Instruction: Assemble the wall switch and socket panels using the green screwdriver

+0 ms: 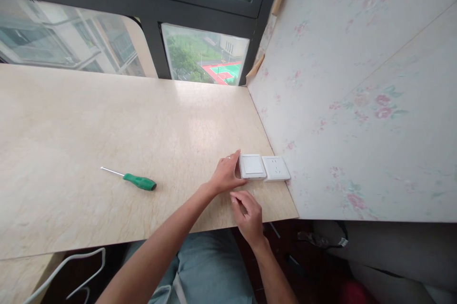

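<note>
A white square light switch (253,166) lies face up on the stone-look ledge. My left hand (227,171) holds it by the left side, with a finger at the far corner and the thumb at the near one. Against its right side sits a white wall socket (276,168) with several slots. Just in front of the switch is my right hand (249,213), its fingers curled into a pinch; whatever may be between the fingertips is hidden or too small to tell. Farther left, a screwdriver (139,181) with a green handle rests on the ledge, its tip pointing left.
The ledge (143,118) meets a flower-papered wall (321,104) on the right and dark-framed windows (207,54) at the back. Its front edge runs just before my body. A white cable (76,255) hangs at lower left; dark clutter lies below on the right.
</note>
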Motion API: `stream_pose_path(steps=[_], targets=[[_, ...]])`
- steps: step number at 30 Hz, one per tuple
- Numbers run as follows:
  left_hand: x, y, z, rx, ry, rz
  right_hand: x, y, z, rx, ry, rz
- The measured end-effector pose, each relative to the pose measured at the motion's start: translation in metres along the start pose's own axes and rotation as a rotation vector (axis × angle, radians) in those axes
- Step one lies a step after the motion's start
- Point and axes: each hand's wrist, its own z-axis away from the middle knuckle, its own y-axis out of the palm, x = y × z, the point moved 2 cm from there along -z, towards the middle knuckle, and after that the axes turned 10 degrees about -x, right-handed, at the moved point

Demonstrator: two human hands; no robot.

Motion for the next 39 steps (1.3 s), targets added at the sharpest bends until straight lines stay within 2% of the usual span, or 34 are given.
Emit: stream_pose_path(steps=[10,15,19,22,25,28,32,35,39], targets=[[-0.004,0.007,0.003,-0.016,0.025,0.002,-0.005,0.004,0.003,0.013,-0.038,0.031],[0.006,0.001,0.018,-0.018,0.052,0.089,-0.005,0.003,0.003,0.02,-0.044,0.02],[0.022,-0.027,0.055,-0.196,0.064,0.185,-0.004,0.0,0.001,0.031,0.033,-0.002],[0.032,-0.064,0.099,-0.373,0.037,0.208,-0.006,0.001,0.001,0.042,0.134,-0.02],[0.041,-0.103,0.145,-0.464,-0.035,0.16,-0.002,0.011,-0.002,0.055,0.22,-0.059],[0.055,-0.134,0.183,-0.57,-0.125,0.142,0.017,0.036,-0.013,0.122,0.17,-0.101],[0.08,-0.162,0.215,-0.767,-0.289,0.098,0.061,0.095,-0.04,0.32,-0.028,-0.077],[0.093,-0.175,0.227,-0.932,-0.389,0.033,0.087,0.153,-0.058,0.572,-0.161,0.11],[0.096,-0.176,0.231,-0.955,-0.382,-0.06,0.107,0.22,-0.067,0.769,-0.277,0.219]])
